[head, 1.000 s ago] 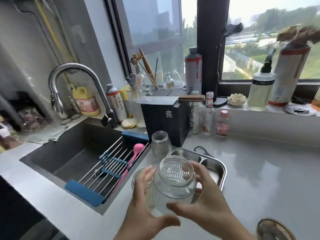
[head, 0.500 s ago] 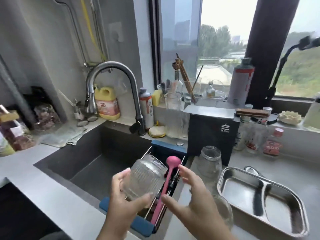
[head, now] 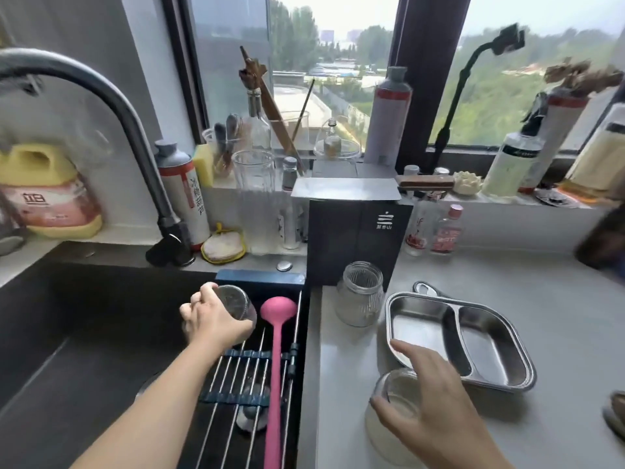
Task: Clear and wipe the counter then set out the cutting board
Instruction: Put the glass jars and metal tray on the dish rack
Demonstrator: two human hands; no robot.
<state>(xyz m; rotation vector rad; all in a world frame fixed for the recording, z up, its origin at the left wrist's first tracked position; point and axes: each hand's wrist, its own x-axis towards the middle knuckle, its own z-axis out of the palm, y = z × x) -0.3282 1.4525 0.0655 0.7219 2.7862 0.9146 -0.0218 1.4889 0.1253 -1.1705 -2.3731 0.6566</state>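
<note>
Two hands: both busy, clearing phase, no wiping yet
Left hand: fingers curled round a glass jar, gripping it from the side near the mouth; jar sits tilted over the far end of the rack
Why there: looks like it is being parked on the rack over the sink so it drains and leaves the counter free
Right hand: half open, fingers spread, palm down over a second jar near the counter edge; fingertips seem to touch its rim, no closed grip yet, so holding nothing as far as I can tell
Why: reads as a reach for the next item to move
Rack: bridges the right part of the sink; pink ladle lies along it, just right of the left hand
Third jar: upright on the counter, just in front of the black box, untouched
Steel tray: two compartments, empty, flat on the counter just right of that jar; right hand is near its front-left corner
Cutting board: not in view, cannot tell where it is
Progress: early; two jars and tray left on the counter
Risk: smooth glass on wire bars, could roll if released tilted
</note>
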